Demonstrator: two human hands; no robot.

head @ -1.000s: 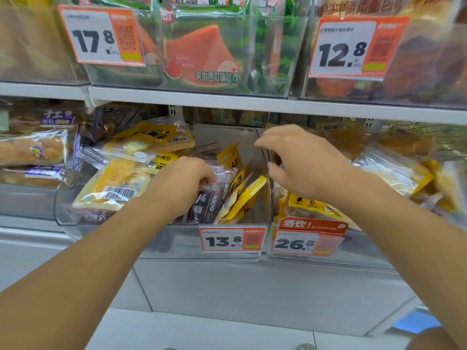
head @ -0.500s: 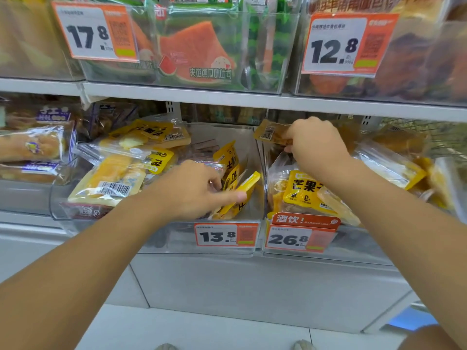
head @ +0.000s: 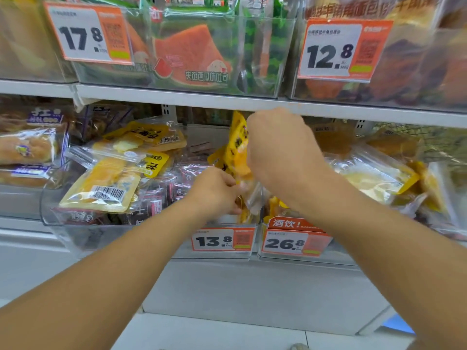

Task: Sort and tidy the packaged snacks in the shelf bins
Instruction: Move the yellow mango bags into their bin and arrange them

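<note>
Gripping yellow packet [head: 237,147], hands [head: 280,152] blocking bin [head: 75,233] — tags [head: 222,239]

Bare forearms, no sleeves, no rings

On the upper shelf you can read "17.8" on the orange-edged price tag [head: 89,34] at the left, "12.8" on the price tag [head: 338,50] at the right, and "夹馅西瓜味吐司" on the watermelon toast pack [head: 199,61] between them. Below, you have "13.8" on the tag [head: 222,240] clipped to the front of the middle bin [head: 106,236], and "26.8" on the neighbouring tag [head: 294,245], topped by a red strip [head: 290,224] reading "酒饮!". You can also see a barcode [head: 108,193] on the yellow mango pack [head: 101,184], but its digits and the other packs' print are too blurred to read.
</note>
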